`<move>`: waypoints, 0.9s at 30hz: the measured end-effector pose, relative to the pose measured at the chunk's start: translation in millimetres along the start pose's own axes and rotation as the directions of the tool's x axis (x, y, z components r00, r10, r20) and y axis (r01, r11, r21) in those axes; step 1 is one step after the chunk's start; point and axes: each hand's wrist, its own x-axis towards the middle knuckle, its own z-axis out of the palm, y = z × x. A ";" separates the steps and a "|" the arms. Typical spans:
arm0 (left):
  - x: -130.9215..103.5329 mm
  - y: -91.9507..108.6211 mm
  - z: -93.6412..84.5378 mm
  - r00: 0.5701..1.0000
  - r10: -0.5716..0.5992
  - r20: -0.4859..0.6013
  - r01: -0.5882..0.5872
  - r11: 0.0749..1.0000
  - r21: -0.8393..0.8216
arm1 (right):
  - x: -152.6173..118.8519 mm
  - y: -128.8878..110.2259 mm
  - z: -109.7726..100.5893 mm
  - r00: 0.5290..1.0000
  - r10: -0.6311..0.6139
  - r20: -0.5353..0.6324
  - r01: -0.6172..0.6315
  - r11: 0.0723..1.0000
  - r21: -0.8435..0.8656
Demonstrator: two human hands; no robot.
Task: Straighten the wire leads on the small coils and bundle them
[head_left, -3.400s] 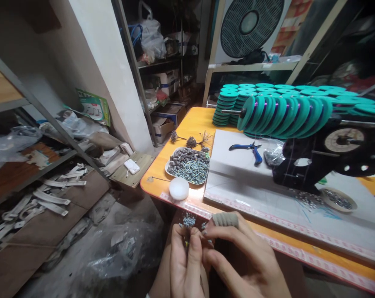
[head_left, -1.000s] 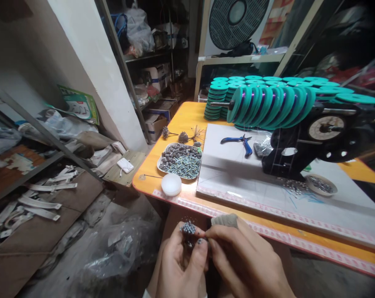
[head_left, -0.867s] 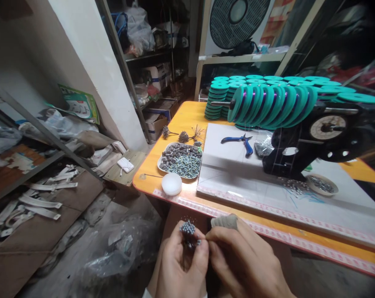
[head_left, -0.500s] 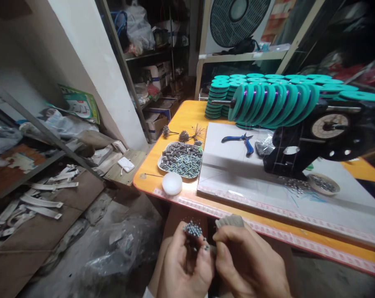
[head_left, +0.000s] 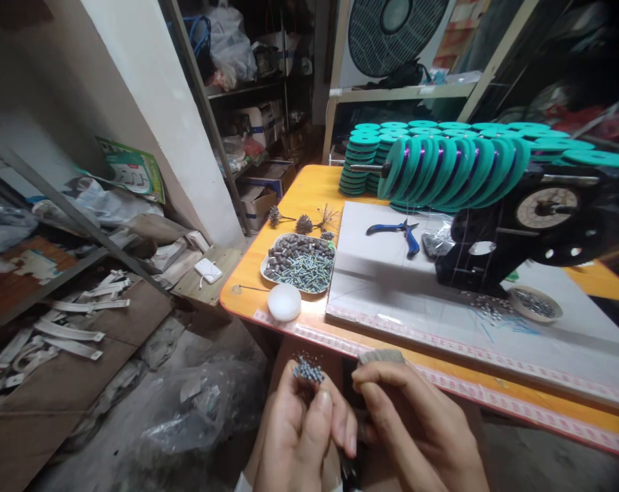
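My left hand (head_left: 300, 434) is closed round a bundle of thin stems tipped with small blue-grey beads (head_left: 308, 371); the tips stick up above the thumb and index finger. Close beside it on the right, my right hand (head_left: 415, 417) has its thumb and index fingertip together in a pinch. Whatever is between those fingertips is too small to make out. A grey, ridged piece (head_left: 381, 356) shows just behind the right index finger; whether the hand holds it I cannot tell. Both hands are over my lap, in front of the table edge.
On the orange table (head_left: 248, 263), a white tray (head_left: 264, 272) holds brown pieces and blue-green sticks. A white round container (head_left: 283, 303), blue pliers (head_left: 394, 232), a small bowl (head_left: 535, 304) and a black machine with green discs (head_left: 453, 171) are there. A plastic bag (head_left: 197, 403) lies left.
My left hand has turned, tilting the beaded bundle slightly left and up, its thumb now raised against the bundle. My right hand has drawn slightly away, still pinching.
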 end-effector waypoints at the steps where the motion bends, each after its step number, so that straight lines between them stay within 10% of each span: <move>1: 0.3 0.7 -0.3 1.000 0.007 0.000 -0.007 1.000 0.003 | 0.0 0.0 -0.9 0.999 0.051 0.010 -0.052 0.998 0.041; 12: -1.0 9.7 1.0 0.981 -0.154 -0.120 0.158 0.987 0.022 | 9.2 -11.1 3.7 0.984 0.120 0.134 -0.146 0.968 0.204; 27: -5.1 -3.1 1.5 0.934 0.117 -0.337 -0.001 0.946 0.324 | 10.3 -11.7 6.8 0.990 0.092 0.103 -0.106 0.985 0.137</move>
